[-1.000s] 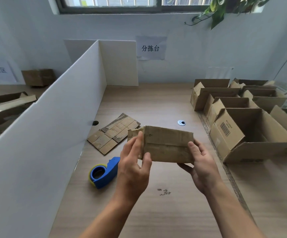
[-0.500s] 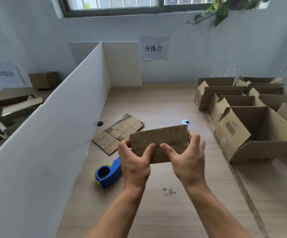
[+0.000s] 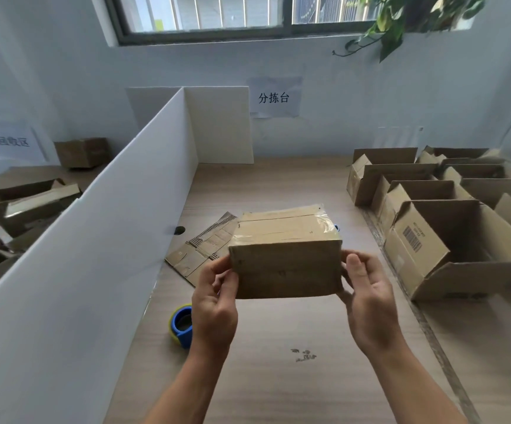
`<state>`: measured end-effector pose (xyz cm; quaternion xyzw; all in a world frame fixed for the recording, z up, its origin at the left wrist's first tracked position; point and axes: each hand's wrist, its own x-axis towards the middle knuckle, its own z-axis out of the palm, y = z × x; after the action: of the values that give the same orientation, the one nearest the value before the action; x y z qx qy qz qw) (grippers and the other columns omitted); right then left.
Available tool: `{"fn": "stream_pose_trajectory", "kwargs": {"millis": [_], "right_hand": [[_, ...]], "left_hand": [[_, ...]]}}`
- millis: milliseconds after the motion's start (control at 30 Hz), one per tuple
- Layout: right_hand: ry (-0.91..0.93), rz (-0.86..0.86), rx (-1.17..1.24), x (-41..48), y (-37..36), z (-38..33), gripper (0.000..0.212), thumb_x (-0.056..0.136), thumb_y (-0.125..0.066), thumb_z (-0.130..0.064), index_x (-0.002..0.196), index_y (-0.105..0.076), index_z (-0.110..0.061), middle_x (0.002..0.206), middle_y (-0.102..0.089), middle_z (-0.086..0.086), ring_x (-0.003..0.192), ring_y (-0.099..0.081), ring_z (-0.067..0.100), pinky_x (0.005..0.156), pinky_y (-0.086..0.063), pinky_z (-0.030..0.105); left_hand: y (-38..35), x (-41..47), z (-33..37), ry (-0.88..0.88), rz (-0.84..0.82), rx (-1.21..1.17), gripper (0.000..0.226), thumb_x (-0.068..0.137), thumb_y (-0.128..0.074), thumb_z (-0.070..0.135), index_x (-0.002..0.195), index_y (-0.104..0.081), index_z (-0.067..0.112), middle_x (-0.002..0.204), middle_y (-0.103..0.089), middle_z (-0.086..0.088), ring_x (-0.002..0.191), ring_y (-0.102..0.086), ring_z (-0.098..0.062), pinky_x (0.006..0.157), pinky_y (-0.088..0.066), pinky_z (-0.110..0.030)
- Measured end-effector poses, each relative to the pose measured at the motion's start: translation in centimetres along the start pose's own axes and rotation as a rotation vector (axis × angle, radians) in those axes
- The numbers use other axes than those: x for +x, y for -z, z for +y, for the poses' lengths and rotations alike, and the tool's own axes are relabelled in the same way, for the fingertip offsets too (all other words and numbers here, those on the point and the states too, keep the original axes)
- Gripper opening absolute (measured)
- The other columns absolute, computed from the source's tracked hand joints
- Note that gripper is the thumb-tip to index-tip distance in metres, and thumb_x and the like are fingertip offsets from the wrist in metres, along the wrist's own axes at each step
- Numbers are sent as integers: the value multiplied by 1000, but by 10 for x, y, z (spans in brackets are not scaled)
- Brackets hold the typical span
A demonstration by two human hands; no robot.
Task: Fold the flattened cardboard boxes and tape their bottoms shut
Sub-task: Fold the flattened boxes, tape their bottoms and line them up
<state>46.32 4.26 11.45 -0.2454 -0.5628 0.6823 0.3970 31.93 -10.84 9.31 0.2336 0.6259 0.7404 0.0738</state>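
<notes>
Head view: a folded cardboard box [image 3: 285, 264] is held above the middle of the table [image 3: 278, 377], its taped face turned up. The left hand [image 3: 214, 304] grips its 9 o'clock side and the right hand [image 3: 367, 304] its 3 o'clock side, the fingers of both curled onto it. From the box, flattened cardboard [image 3: 196, 255] lies at 10 o'clock, a blue tape dispenser [image 3: 182, 327] at 7 o'clock and open boxes [image 3: 450, 240] at 2 o'clock.

Looks like a packing/sorting station: paper wall sign reading 分拣台 [image 3: 274, 97], tall white divider board [image 3: 95, 240], rows of open brown cardboard boxes [image 3: 416, 258] on a light wooden bench [image 3: 278, 393].
</notes>
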Motion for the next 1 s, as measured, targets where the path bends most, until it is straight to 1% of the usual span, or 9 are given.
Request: {"fn": "stream_pose_trajectory", "kwargs": {"millis": [100,167,233,367,467,567,700,900,1000], "right_hand": [[-95,15,-48,5,3,-7,95,54,-65,-89,132,-51,-37,123,-65,-8,117,-61,14,92,-55,42],[-140,13,-29,7,4,-9,63,76,-65,-71,126,-55,-33,119,-66,-6,109,-64,12,77,-59,29],[-174,7,-14,6,1,-11,22,98,-57,-31,119,-58,-24,113,-69,1,101,-69,15,71,-58,26],[-152,28,109,3,4,-2,28,96,-51,3,116,-55,-16,117,-66,12,105,-67,26,89,-55,42],[-136,15,177,4,9,0,38,93,-61,-4,123,-50,-24,123,-61,11,112,-64,29,93,-54,51],[-177,0,108,3,18,-4,56,81,-73,-26,126,-47,-43,120,-68,2,105,-69,21,80,-60,41],[-227,-29,-77,1,47,-7,74,71,-85,-39,132,-44,-50,123,-67,-9,112,-66,18,90,-56,46],[-184,-17,-172,-12,95,-8,104,55,-97,-36,134,-36,-61,139,-54,-17,128,-53,13,99,-52,42],[-168,34,-269,-21,126,-11,106,57,-96,-32,138,-33,-60,142,-46,-16,131,-46,12,97,-51,34]], "left_hand": [[-1,0,8,42,-43,-9,44,86,-65,39,129,-58,31,111,-67,10,108,-63,-10,91,-52,-24],[-8,3,15,91,1,27,53,82,-69,60,129,-59,36,110,-63,16,106,-60,1,88,-49,-15],[-14,4,18,82,29,74,49,87,-61,50,130,-62,27,110,-61,20,104,-56,15,85,-44,-5],[-13,2,13,157,50,-15,30,97,-54,2,117,-67,20,85,-68,14,77,-64,-1,66,-47,-9],[-13,-4,7,197,15,-48,40,91,-46,-14,108,-66,16,63,-64,10,57,-56,-4,53,-44,-13],[-18,-8,3,172,-82,-54,39,93,-48,-13,115,-65,14,91,-75,7,86,-70,-8,70,-52,-14],[-21,-9,-8,162,-225,15,46,85,-61,14,130,-58,18,116,-71,-1,110,-67,-13,91,-56,-28],[-42,-16,-33,185,-375,183,40,82,-64,32,117,-61,51,119,-67,21,120,-60,-7,108,-46,-45],[-64,-19,-40,198,-489,261,34,87,-67,38,116,-58,51,119,-67,20,119,-60,-7,106,-48,-46]]}}
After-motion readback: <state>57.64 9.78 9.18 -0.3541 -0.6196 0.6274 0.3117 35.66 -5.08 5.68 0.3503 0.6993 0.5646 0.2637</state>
